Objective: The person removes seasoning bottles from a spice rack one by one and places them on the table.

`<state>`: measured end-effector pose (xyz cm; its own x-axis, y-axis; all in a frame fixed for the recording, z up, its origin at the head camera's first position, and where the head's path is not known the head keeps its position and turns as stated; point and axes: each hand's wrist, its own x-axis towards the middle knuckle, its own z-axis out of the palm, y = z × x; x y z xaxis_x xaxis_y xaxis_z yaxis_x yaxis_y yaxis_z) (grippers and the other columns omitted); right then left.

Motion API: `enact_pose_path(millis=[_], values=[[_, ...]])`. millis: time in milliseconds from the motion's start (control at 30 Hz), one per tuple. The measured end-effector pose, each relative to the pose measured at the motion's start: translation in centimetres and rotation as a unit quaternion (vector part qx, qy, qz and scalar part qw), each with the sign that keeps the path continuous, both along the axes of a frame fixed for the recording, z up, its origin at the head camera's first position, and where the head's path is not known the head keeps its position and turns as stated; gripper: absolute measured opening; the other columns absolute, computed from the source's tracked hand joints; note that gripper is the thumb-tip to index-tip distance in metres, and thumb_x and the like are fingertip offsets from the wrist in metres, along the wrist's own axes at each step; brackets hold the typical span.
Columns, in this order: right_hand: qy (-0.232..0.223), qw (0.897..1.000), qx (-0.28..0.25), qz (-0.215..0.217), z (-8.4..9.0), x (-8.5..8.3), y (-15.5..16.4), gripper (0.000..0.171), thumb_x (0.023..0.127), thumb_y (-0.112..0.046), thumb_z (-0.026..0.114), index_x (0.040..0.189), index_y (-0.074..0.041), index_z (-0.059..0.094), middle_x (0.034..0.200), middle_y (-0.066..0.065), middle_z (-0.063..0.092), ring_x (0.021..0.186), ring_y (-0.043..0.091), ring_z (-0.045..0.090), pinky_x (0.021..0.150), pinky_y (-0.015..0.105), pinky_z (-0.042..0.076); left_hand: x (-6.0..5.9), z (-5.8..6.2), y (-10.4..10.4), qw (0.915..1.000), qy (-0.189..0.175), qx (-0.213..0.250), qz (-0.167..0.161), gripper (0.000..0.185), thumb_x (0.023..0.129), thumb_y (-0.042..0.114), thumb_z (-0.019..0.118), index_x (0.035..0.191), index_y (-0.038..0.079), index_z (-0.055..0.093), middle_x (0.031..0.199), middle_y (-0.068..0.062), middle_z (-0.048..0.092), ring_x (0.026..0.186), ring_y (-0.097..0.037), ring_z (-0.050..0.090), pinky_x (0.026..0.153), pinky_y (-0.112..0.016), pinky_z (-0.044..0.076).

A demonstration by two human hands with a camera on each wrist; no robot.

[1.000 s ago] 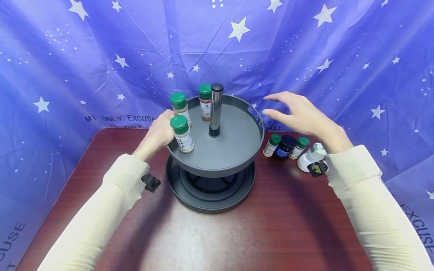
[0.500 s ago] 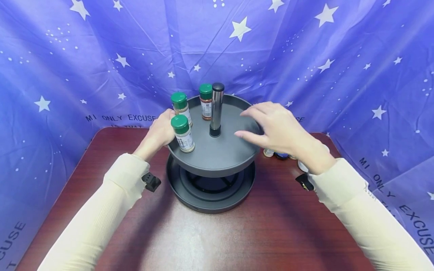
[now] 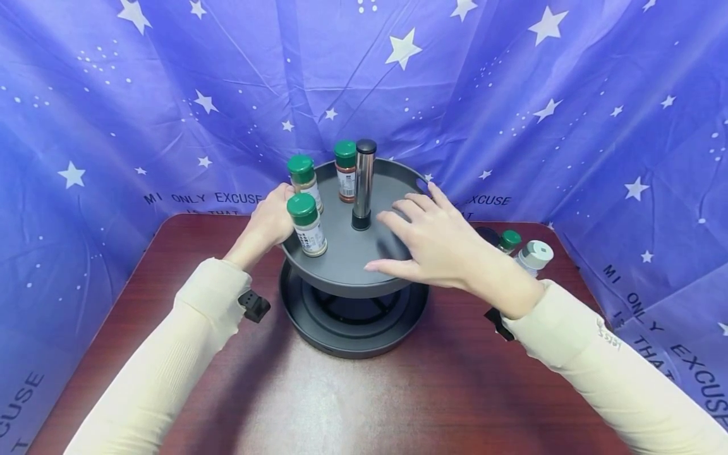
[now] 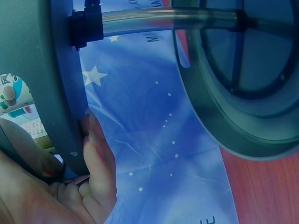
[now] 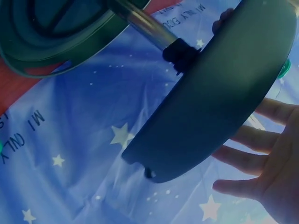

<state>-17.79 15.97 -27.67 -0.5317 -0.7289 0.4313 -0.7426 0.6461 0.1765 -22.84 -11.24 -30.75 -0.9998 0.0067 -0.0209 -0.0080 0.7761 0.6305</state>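
Observation:
A dark grey two-tier turntable has an upper tray (image 3: 341, 268), a metal post (image 3: 362, 183) and a lower tray (image 3: 352, 347). My left hand (image 3: 268, 218) grips the upper tray's left rim; in the left wrist view its thumb and fingers lie on either side of the wall at the handle slot. On the tray's left stand two green-capped spice jars, a front one (image 3: 310, 237) and one behind (image 3: 308, 183). A green-capped jar of reddish spice (image 3: 345, 177) stands near the post. Fingers spread, my right hand (image 3: 438, 243) is over the tray's right side, holding nothing.
Right of the turntable, partly hidden by the right forearm, stand a dark-lidded jar (image 3: 487, 235), a green-capped jar (image 3: 510, 240) and a white-capped bottle (image 3: 536, 254). The reddish wooden table (image 3: 341, 411) meets a blue star-printed curtain (image 3: 239, 76) behind.
My right hand has come from above the jars at the right, moving left and down over the upper tray. The left hand has kept its grip on the rim.

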Motion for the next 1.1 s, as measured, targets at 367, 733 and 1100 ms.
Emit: enact_pose_path(millis=[367, 733, 1100], values=[[0.037, 0.997, 0.051, 0.039, -1.4, 2.4, -3.7, 0.076, 0.079, -0.076, 0.058, 0.118, -0.01, 0.063, 0.105, 0.013, 0.068, 0.106, 0.036, 0.062, 0.102, 0.063, 0.042, 0.0, -0.1, -0.1, 1.0, 0.005, 0.008, 0.002, 0.053, 0.106, 0.037, 0.012, 0.126, 0.004, 0.049, 0.126, -0.021, 0.057, 0.116, -0.042, 0.055, 0.097, -0.056, 0.044], [0.134, 0.988, 0.071, 0.014, -3.5, 3.7, -7.1, 0.069, 0.086, -0.076, 0.049, 0.111, -0.013, 0.061, 0.093, 0.006, 0.063, 0.084, 0.025, 0.061, 0.073, 0.039, 0.047, -0.1, -0.1, 0.0, 1.0, 0.004, 0.004, 0.002, 0.055, 0.106, 0.039, 0.012, 0.13, 0.005, 0.048, 0.13, -0.02, 0.057, 0.121, -0.043, 0.054, 0.098, -0.056, 0.044], [0.207, 0.978, 0.021, -0.007, -6.0, 4.6, -9.4, 0.046, 0.093, -0.055, 0.057, 0.102, -0.011, 0.061, 0.086, 0.0, 0.06, 0.064, 0.017, 0.055, 0.049, 0.025, 0.046, 0.0, -0.1, -0.1, 0.9999, 0.012, -0.001, -0.002, 0.056, 0.106, 0.037, 0.01, 0.13, 0.004, 0.048, 0.131, -0.021, 0.056, 0.122, -0.045, 0.054, 0.101, -0.058, 0.043]])
